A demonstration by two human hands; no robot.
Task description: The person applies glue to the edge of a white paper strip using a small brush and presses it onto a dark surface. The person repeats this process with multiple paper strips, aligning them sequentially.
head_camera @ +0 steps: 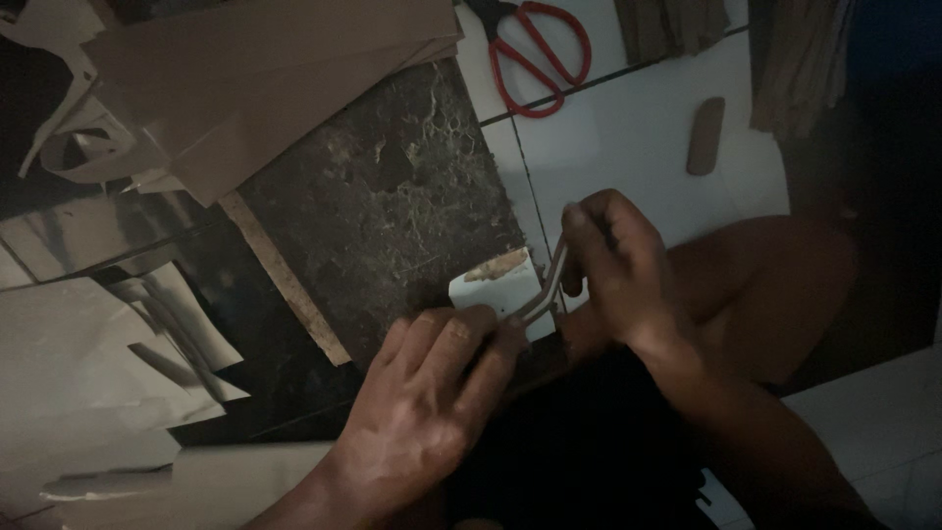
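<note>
My left hand (432, 393) presses down on the near corner of a small white card piece (500, 287) that lies on a dark marbled slab (392, 206). My right hand (613, 265) grips a thin grey strip or tool (551, 285) that curves down onto the white piece between the two hands. The scene is dim, so I cannot tell exactly what the thin grey item is. My bent knee lies just right of the right hand.
Red-handled scissors (540, 54) lie on the white tiled floor (638, 137) at the top. A small brown oblong object (705, 135) rests to their right. Brown card sheets (265, 79) overlap the slab's top left; pale paper offcuts (88, 373) pile at the left.
</note>
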